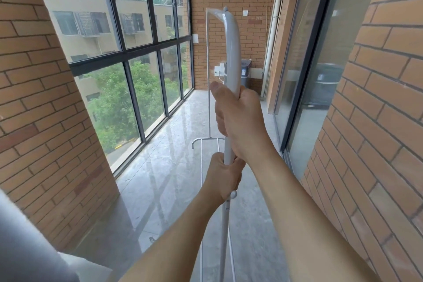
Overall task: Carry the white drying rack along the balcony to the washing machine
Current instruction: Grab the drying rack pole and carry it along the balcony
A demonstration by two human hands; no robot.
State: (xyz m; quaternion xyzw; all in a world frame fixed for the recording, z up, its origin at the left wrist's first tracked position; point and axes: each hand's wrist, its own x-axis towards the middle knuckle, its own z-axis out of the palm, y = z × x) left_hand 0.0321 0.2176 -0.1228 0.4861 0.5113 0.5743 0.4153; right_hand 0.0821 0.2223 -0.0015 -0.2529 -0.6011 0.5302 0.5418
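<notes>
My right hand (238, 119) and left hand (225, 174) both clasp the drying rack (232, 52), upright before me, windows (128, 48) to its left. Best kept vertical, feet clear of the floor (174, 167), walking slowly.

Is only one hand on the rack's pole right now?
No, both grip the white drying rack's upright pole: the right hand higher up, the left hand just below it.
</notes>
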